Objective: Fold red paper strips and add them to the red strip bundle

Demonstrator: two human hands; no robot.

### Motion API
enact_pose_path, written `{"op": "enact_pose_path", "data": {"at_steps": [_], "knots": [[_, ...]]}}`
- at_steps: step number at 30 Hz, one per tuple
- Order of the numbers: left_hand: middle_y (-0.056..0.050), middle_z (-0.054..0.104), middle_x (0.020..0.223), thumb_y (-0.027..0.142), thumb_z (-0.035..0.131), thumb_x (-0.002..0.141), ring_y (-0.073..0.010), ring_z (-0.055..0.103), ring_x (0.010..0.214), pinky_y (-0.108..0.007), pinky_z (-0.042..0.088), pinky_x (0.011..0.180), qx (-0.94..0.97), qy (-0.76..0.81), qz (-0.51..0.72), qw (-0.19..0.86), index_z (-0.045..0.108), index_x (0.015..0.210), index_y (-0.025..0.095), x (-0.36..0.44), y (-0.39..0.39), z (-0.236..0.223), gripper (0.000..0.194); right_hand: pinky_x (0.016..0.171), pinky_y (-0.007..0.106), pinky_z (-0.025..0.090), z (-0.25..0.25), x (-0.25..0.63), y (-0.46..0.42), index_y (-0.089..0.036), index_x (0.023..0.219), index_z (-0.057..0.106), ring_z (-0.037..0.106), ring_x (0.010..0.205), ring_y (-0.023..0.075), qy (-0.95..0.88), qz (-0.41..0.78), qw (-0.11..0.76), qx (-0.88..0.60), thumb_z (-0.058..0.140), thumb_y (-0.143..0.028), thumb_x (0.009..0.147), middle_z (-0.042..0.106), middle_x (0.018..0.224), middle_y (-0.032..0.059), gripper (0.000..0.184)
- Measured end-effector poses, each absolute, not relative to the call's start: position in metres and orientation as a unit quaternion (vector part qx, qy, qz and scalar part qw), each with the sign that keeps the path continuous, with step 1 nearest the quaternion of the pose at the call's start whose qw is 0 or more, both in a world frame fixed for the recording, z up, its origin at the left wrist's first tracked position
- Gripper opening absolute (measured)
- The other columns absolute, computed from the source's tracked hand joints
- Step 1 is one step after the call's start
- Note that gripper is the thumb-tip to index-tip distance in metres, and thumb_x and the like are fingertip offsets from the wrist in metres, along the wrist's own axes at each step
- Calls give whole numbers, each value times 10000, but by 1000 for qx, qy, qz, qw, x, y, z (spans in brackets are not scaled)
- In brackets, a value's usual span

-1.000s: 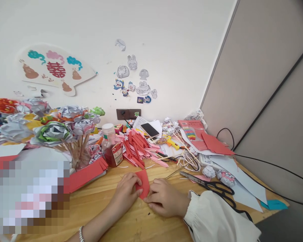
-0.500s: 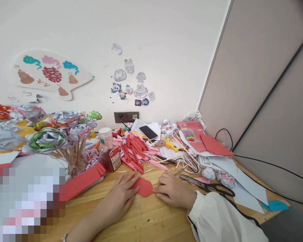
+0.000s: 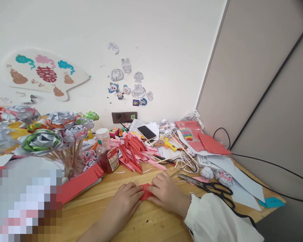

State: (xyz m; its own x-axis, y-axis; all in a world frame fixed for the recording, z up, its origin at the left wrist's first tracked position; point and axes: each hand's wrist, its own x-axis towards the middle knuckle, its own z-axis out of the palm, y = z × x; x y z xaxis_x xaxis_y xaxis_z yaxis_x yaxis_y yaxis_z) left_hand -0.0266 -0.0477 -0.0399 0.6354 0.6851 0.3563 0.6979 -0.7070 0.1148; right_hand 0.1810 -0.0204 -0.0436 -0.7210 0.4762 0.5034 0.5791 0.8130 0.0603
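A small piece of red paper (image 3: 145, 192) lies on the wooden table between my hands, mostly covered by fingers. My left hand (image 3: 128, 198) presses on its left side with the fingers bent together. From the right, my right hand (image 3: 164, 190) grips the paper's other edge between thumb and fingers. Just beyond my hands is a heap of folded red and pink paper strips (image 3: 133, 149). A pair of black-handled scissors (image 3: 209, 188) rests to the right of my right hand.
Paper flowers (image 3: 44, 139) on sticks and a stack of red paper (image 3: 78, 185) stand left. A jar (image 3: 106, 151) is behind my left hand. A phone (image 3: 146, 132), a yellow glue gun (image 3: 169, 144), a bead string (image 3: 189, 164) and crumpled paper (image 3: 207, 172) lie at the back and right.
My hands have come closer together over the red paper, and less of it shows. The fingers of my left hand, spread before, are now drawn in. The view has shifted slightly.
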Motion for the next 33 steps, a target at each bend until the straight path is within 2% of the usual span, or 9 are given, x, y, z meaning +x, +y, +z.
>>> {"op": "enact_pose_path", "data": {"at_steps": [4,9,13,19,22,25,29,33], "knots": [[-56,704,938,173,561,812,-223,603,820,-367,509,726,-895,-388,-218,12,650,944,194,-26,-45,-42,162,660,319,308,-52,168,-22,-173,785,568,450,748,166,-924,-152,238,-259,520,-259,882,555,737,15,138],[-23,696,830,113,536,805,-178,612,747,-288,505,680,-875,-400,-268,-50,625,952,200,-27,-44,-38,192,652,319,309,-57,167,-19,-172,749,562,447,733,164,-927,-145,246,-243,574,-403,845,553,711,10,250],[-22,688,852,101,537,795,-172,620,788,-275,504,712,-856,-417,-298,-74,626,931,208,-31,-41,-42,195,615,299,307,-56,168,-17,-166,681,552,440,665,148,-910,-161,277,-263,483,-176,896,538,641,8,226],[-24,697,857,151,487,854,-156,625,784,-252,496,683,-866,-379,-324,-23,633,863,210,-44,-35,-38,158,625,290,368,-51,175,-10,-181,795,613,492,693,155,-886,-99,337,-303,488,-171,888,600,692,11,156],[-36,699,917,198,478,877,-168,613,830,-285,480,738,-885,-319,-336,47,616,942,207,-42,-39,-32,152,631,291,381,-55,176,-7,-183,788,624,507,700,159,-887,-88,330,-313,524,-172,868,619,695,8,129],[-43,694,895,198,424,908,-171,591,820,-309,457,762,-902,-274,-320,90,605,941,193,-36,-46,-29,184,652,290,392,-57,175,-7,-181,799,633,516,721,163,-890,-68,311,-326,543,-167,851,626,708,13,104],[-41,680,833,203,345,943,-168,555,750,-317,437,712,-923,-277,-252,87,602,894,180,-31,-49,-29,262,722,291,399,-50,174,-13,-195,953,616,516,803,159,-905,-32,298,-302,532,-185,863,644,834,21,124],[-27,665,802,197,389,931,-168,538,724,-314,408,683,-928,-292,-221,74,603,859,185,-35,-44,-31,226,717,280,392,-47,177,-16,-205,878,624,505,767,144,-929,-2,284,-237,520,-217,880,648,828,4,105]]}}
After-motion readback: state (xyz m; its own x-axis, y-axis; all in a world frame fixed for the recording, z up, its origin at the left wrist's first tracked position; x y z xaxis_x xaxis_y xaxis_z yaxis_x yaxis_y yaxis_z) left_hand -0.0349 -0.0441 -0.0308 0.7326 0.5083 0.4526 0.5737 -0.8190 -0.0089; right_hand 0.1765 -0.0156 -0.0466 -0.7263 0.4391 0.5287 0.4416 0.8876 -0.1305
